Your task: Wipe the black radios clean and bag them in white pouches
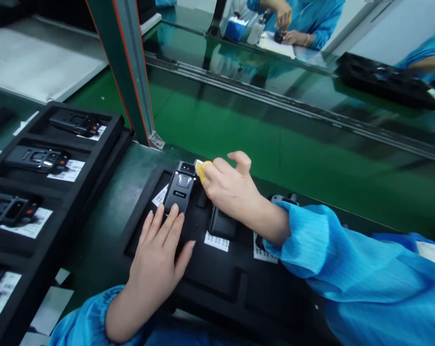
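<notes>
- Currently, the left hand (pixel 156 269) lies flat, fingers spread across the lower half of a black body camera (pixel 180 194); its grip is released, simply pressing down.
- That camera sits in a recess of a black foam tray (pixel 217 283) on the green worktop (pixel 91 250).
- The right hand (pixel 232 190) has its grip closed, pinching a small white tip (pixel 198 163) against the camera's top edge, with a yellow finger cot (pixel 203 172) on one finger.
- Too much pressure could let the tip skid across the camera's top face and mark it.
- A sideways push could shift the camera in its recess.
- The blue sleeve cuff (pixel 293 230) could catch a barcode label (pixel 216 241) or the second black unit (pixel 223 223) beside it.
</notes>
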The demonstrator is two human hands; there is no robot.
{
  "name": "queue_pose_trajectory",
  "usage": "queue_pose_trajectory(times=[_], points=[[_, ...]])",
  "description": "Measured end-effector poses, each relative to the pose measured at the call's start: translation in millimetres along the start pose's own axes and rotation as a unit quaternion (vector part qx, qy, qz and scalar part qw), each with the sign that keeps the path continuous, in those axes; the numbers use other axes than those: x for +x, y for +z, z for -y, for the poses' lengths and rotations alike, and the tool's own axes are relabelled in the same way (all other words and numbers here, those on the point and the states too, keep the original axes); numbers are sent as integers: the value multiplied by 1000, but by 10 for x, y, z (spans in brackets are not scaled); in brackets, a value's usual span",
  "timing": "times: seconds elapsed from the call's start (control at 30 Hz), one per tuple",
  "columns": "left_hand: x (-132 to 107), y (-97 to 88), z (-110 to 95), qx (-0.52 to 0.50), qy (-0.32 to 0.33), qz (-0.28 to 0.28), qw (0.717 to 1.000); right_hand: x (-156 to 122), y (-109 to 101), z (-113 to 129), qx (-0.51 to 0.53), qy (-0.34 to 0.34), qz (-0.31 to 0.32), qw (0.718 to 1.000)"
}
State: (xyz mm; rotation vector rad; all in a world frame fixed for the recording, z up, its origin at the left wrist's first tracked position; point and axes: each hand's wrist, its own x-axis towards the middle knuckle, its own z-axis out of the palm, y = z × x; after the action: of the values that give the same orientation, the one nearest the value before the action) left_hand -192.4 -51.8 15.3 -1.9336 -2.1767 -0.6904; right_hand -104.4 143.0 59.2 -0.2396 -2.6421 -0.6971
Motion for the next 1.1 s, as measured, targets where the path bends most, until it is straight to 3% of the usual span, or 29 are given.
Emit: queue_pose_trajectory(times=[0.1, 0.17, 0.23, 0.27, 0.37, 0.4, 0.43, 0.5, 0.6, 0.7, 0.8, 0.93, 1.03, 1.1], points=[[-8, 7, 9, 6, -6, 1, 1000, -87, -143, -158, 79, 115, 88, 986], [-11, 17, 19, 8, -5, -2, 1000, -178, -284, -274, 198, 243, 106, 944], [-14, 28, 34, 7, -4, -11, 1000, -297, -448, -362, 365, 367, 72, 853], [-14, 34, 43, 6, -2, -17, 1000, -365, -534, -390, 455, 421, 47, 783], [-12, 48, 66, -2, 3, -29, 1000, -588, -788, -418, 653, 538, -14, 534], [-10, 53, 73, -7, 5, -30, 999, -666, -866, -413, 684, 559, -30, 468], [-8, 58, 79, -12, 5, -31, 999, -744, -940, -405, 704, 571, -45, 419], [-4, 72, 93, -24, 4, -32, 999, -904, -1075, -380, 727, 579, -76, 362], [6, 98, 128, -40, -3, -36, 999, -1151, -1242, -318, 739, 583, -114, 319], [19, 101, 160, -49, 7, -60, 997, -1411, -1377, -208, 726, 592, -125, 327], [13, 42, 122, -39, 35, -100, 994, -1715, -1498, -60, 672, 619, -124, 388], [-35, -59, -141, -47, 70, -133, 987, -2219, -1623, 95, 543, 641, -125, 529], [-100, -59, -456, -79, 126, -115, 982, -2622, -1689, 183, 397, 621, -115, 666], [-145, -20, -666, -109, 170, -92, 975, -2881, -1723, 252, 271, 608, -91, 741]])
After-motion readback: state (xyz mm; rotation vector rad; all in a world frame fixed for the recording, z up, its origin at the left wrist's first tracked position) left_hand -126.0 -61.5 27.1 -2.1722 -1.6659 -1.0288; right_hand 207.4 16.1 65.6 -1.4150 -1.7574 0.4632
